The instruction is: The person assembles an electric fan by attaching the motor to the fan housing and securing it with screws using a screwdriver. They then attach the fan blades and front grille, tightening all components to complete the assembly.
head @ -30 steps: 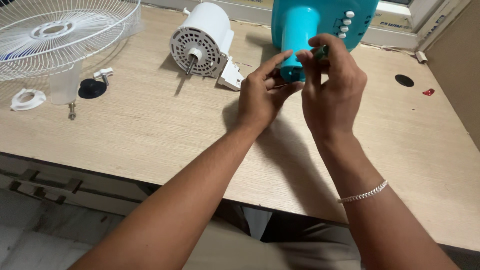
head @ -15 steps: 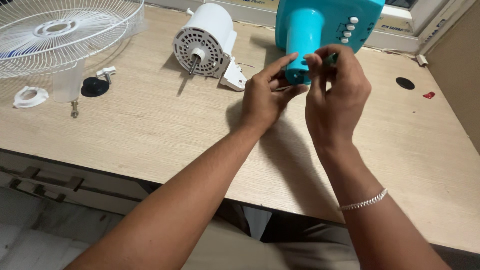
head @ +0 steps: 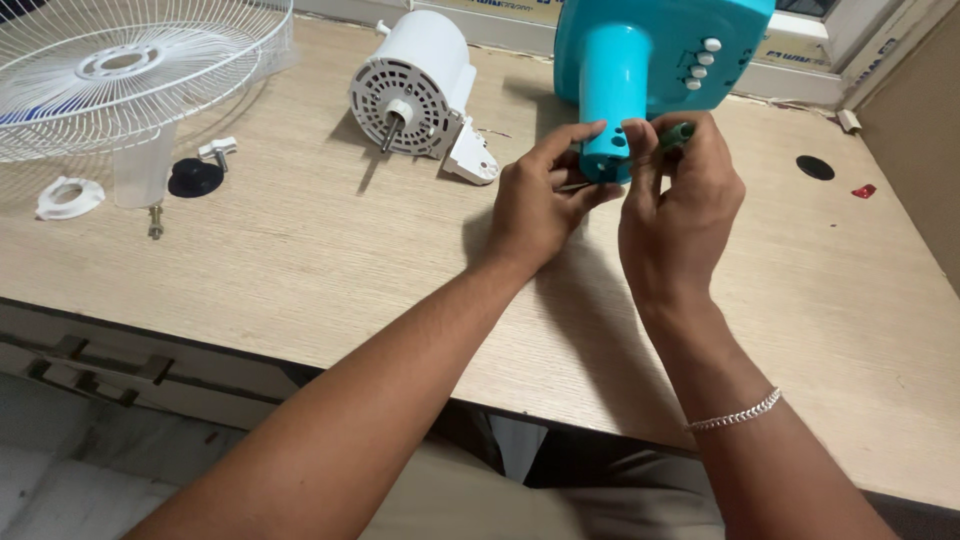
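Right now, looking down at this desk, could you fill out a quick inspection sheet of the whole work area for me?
Surface: pale wood-grain desk, with a round dark hole near the right edge.
Job's things: turquoise plastic fan base lying with its neck toward the person; green-handled tool.
Clutter: white motor housing with shaft; white wire fan guard; white plastic ring; black round knob; small metal bolt; small red scrap.
Grippers: left hand steadies the neck's end; right hand pinches the tool beside it.
Cables: nothing seen.
Surroundings: window frame behind, wall to the right, drawer handles below.
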